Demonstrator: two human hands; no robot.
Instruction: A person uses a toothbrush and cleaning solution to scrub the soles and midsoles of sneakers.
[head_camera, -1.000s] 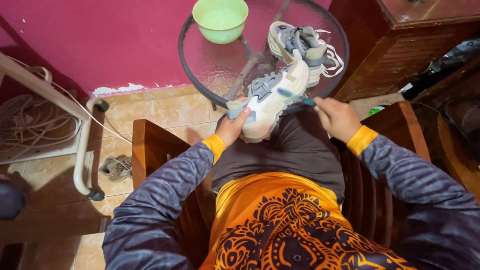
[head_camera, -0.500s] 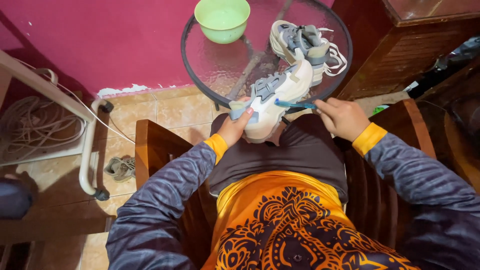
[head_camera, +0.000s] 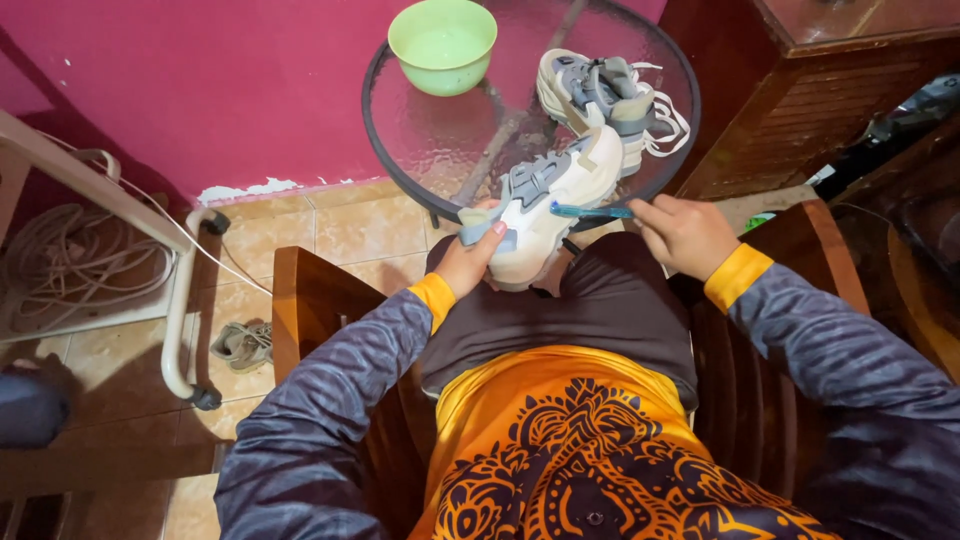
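My left hand (head_camera: 472, 258) grips the heel end of a cream and grey sneaker (head_camera: 545, 205), which leans from my lap up against the rim of a round glass table (head_camera: 400, 150). My right hand (head_camera: 688, 234) holds a blue toothbrush (head_camera: 592, 211) with its head against the sneaker's side. The matching second sneaker (head_camera: 600, 95), its white laces loose, lies on the glass behind it. A light green bowl (head_camera: 442, 44) stands at the table's far edge.
I sit in a dark wooden armchair (head_camera: 310, 300). A wooden cabinet (head_camera: 800, 90) stands at the right and a pink wall behind the table. On the tiled floor at the left lie a worn shoe (head_camera: 243, 345), a metal frame (head_camera: 180, 300) and coiled cord (head_camera: 60, 260).
The view has shifted slightly. My right hand and the toothbrush have moved a little along the sneaker's side, while my left hand keeps its hold.
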